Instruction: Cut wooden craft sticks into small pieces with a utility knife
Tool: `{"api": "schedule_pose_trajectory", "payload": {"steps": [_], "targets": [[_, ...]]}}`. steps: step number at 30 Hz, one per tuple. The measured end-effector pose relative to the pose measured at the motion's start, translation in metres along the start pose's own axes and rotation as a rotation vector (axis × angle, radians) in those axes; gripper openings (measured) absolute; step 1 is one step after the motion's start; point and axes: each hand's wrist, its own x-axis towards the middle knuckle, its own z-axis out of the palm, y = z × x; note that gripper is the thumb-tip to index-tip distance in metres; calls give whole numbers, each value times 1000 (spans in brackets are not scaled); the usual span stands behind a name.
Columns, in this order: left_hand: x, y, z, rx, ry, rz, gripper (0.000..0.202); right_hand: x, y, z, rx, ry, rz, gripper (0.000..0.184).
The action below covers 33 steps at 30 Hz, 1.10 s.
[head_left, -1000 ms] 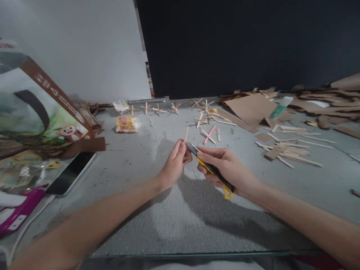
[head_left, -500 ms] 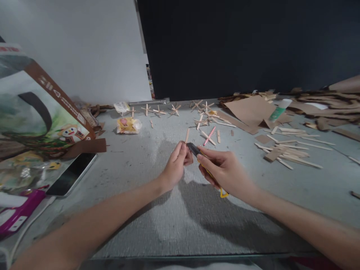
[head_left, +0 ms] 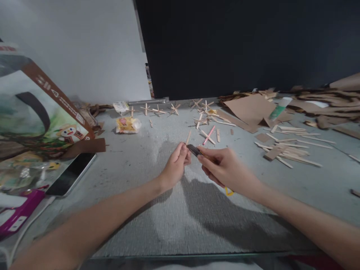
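"Entry one: the hands?"

"My left hand (head_left: 174, 165), closed, pinching one thin wooden stick (head_left: 188, 137), which juts up past the fingertips above the middle of the surface (head_left: 135, 165). My right hand (head_left: 225, 165), wrapped around a dark cutter (head_left: 194, 150) with a yellow loop (head_left: 229, 192) at its rear; front end at the stick, touching or just beside, I cannot tell which."

"Containers?"

"One large printed package (head_left: 17, 86), upright at my far left, cartoon figure on its front; contents hidden. One small yellow packet (head_left: 128, 125), clear at one end, lying beyond my left hand; filling too blurred to name. One crumple of clear plastic wrapping (head_left: 24, 172), beside the phone (head_left: 72, 174); contents unclear. One green-and-white tube (head_left: 280, 108), leaning on brown card (head_left: 249, 107); inside not visible."

"Loose stock?"

"Wooden sticks (head_left: 298, 159), heaped to my right; crossed-stick stars (head_left: 174, 109), in a row along the back."
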Motion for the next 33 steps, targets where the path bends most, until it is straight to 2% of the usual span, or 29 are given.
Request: {"api": "schedule_pose_trajectory", "payload": {"steps": [6,14,26,33], "targets": [[1,1,0,-34,26,-26,52,3,-2,-2,251,-70,141,41],[2,-1,0,1,67,-71,48,2,-2,9,488,-43,234,36],[3,-8,-2,17,84,-24,51,2,-4,10,638,-46,345,36],[4,-6,1,-103,62,-10,51,1,-5,11,710,-39,338,36]]}}
